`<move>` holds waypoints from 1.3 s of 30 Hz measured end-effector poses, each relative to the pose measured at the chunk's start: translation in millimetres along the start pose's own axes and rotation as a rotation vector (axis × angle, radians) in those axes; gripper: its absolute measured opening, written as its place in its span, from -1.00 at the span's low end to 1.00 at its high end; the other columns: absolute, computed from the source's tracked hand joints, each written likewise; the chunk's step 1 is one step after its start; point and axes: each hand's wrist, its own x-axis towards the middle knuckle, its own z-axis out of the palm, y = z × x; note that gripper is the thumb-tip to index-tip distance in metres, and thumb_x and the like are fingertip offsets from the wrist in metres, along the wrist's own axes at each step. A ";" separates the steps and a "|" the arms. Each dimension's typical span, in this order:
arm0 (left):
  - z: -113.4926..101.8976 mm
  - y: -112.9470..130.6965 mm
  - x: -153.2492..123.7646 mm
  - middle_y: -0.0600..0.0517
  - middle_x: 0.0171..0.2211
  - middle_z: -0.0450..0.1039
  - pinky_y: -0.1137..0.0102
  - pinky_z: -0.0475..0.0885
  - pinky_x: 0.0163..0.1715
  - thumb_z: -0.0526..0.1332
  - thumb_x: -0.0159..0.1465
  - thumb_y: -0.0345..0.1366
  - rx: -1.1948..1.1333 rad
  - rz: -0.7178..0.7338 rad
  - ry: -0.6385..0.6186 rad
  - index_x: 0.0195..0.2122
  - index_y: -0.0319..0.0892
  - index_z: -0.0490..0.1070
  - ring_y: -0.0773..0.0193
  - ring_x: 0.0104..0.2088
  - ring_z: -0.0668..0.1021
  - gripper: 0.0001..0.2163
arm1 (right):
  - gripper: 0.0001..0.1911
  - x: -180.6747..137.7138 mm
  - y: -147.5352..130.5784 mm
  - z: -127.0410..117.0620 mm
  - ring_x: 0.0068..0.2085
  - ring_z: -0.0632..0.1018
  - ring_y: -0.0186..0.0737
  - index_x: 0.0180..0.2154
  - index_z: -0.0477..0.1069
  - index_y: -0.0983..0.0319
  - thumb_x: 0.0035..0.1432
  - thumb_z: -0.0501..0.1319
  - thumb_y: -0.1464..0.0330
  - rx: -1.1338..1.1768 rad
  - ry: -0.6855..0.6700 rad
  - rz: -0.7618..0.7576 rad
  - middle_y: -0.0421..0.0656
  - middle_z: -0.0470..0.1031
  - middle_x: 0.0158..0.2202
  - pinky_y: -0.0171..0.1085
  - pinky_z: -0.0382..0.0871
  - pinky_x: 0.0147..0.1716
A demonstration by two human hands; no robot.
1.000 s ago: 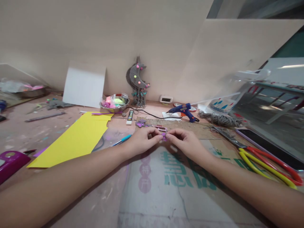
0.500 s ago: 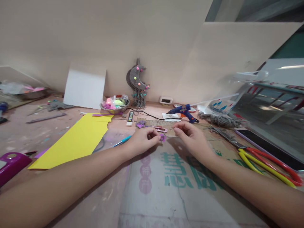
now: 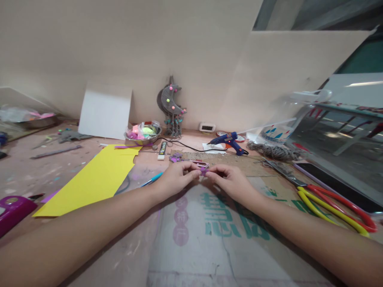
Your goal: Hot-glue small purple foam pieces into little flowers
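Note:
My left hand (image 3: 177, 177) and my right hand (image 3: 229, 179) meet at the middle of the table, fingers pinched together on a small purple paper piece (image 3: 203, 171). The piece is held just above a printed cardboard sheet (image 3: 215, 227). Just behind the hands lie more small purple cut-outs (image 3: 176, 158) and a pink tool (image 3: 201, 163) on a brown cardboard strip (image 3: 239, 161). A blue pen (image 3: 152, 179) lies by my left wrist.
A yellow paper sheet (image 3: 95, 175) lies at left, a purple object (image 3: 12, 209) at the far left edge. Red and yellow-handled scissors (image 3: 329, 199), a phone (image 3: 338, 183), twine (image 3: 275, 150) and a blue glue gun (image 3: 229, 141) sit at right. A bowl of bright scraps (image 3: 143, 133) and a moon ornament (image 3: 171, 104) stand at the back.
My right hand had lifted away from the purple piece half a second ago; it has now come back and pinches it together with my left hand.

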 end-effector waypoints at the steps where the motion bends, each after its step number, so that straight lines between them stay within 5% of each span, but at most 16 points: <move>1: 0.1 -0.6 0.3 0.06 -0.46 0.42 0.47 0.31 -0.40 0.11 0.21 -0.14 0.008 -0.002 0.019 -0.35 -0.23 0.39 0.34 -0.43 0.44 -0.76 | -0.68 0.4 -1.3 -3.3 -0.55 0.35 -0.34 -0.48 0.43 0.25 0.13 0.09 0.17 -0.020 0.018 -0.017 -0.24 0.36 -0.60 -0.36 0.19 -0.57; 5: 0.3 -2.6 2.1 0.08 -0.49 0.35 0.49 0.27 -0.44 0.04 0.26 -0.13 0.030 -0.011 0.073 -0.40 -0.21 0.31 0.36 -0.46 0.39 -0.74 | -0.63 11.2 -0.9 -28.1 -0.53 0.31 -0.34 -0.58 0.32 0.24 0.19 0.02 0.21 -0.188 0.283 -0.144 -0.25 0.26 -0.63 -0.34 0.17 -0.50; 8: 0.0 -3.2 2.3 0.09 -0.50 0.32 0.49 0.25 -0.46 0.01 0.28 -0.12 0.049 0.007 0.079 -0.41 -0.20 0.30 0.37 -0.47 0.37 -0.73 | -0.77 26.5 11.8 -45.3 -0.47 0.39 -0.30 -0.30 0.44 0.26 0.14 0.10 0.26 -0.202 0.333 -0.157 -0.21 0.42 -0.51 -0.33 0.23 -0.45; 14: -0.6 -0.7 0.2 0.10 -0.50 0.31 0.48 0.25 -0.43 0.04 0.27 -0.16 0.084 0.044 0.079 -0.41 -0.21 0.33 0.38 -0.47 0.35 -0.75 | -0.74 52.1 26.3 -37.9 -0.23 0.51 -0.16 -0.18 0.51 0.25 0.12 0.12 0.35 -0.410 0.009 -0.264 -0.06 0.56 -0.22 -0.25 0.32 -0.24; 25: -0.6 -1.4 1.0 0.08 -0.49 0.32 0.48 0.24 -0.45 0.02 0.27 -0.16 0.070 0.030 0.060 -0.39 -0.22 0.32 0.37 -0.46 0.35 -0.76 | -0.79 87.8 4.4 -6.4 -0.33 0.49 -0.26 -0.26 0.55 0.17 0.02 0.21 0.39 -0.524 -0.319 -0.412 -0.13 0.52 -0.31 -0.38 0.27 -0.36; 29: -0.7 0.1 1.4 0.09 -0.50 0.30 0.49 0.24 -0.44 0.03 0.26 -0.18 0.058 0.047 0.057 -0.41 -0.22 0.31 0.37 -0.46 0.34 -0.77 | -0.82 91.7 10.7 -10.3 -0.40 0.48 -0.19 -0.38 0.54 0.24 0.06 0.14 0.41 -0.596 -0.170 -0.299 -0.05 0.53 -0.40 -0.31 0.24 -0.38; 35: -1.0 3.7 1.4 0.11 -0.52 0.29 0.50 0.21 -0.47 0.06 0.24 -0.18 0.093 -0.006 0.061 -0.44 -0.21 0.31 0.38 -0.47 0.34 -0.78 | -0.67 90.2 19.2 -63.7 -0.34 0.48 -0.13 -0.14 0.42 0.32 0.20 -0.05 0.40 -0.621 0.214 -0.069 0.04 0.52 -0.31 -0.27 0.23 -0.39; 39: -0.2 3.6 0.9 0.11 -0.51 0.30 0.50 0.21 -0.46 0.05 0.25 -0.18 0.076 0.009 0.067 -0.44 -0.21 0.30 0.37 -0.47 0.35 -0.78 | -0.54 51.7 3.8 -78.5 -0.40 0.49 -0.16 -0.16 0.44 0.28 0.26 -0.13 0.18 -0.442 0.187 -0.046 -0.06 0.52 -0.40 -0.27 0.28 -0.46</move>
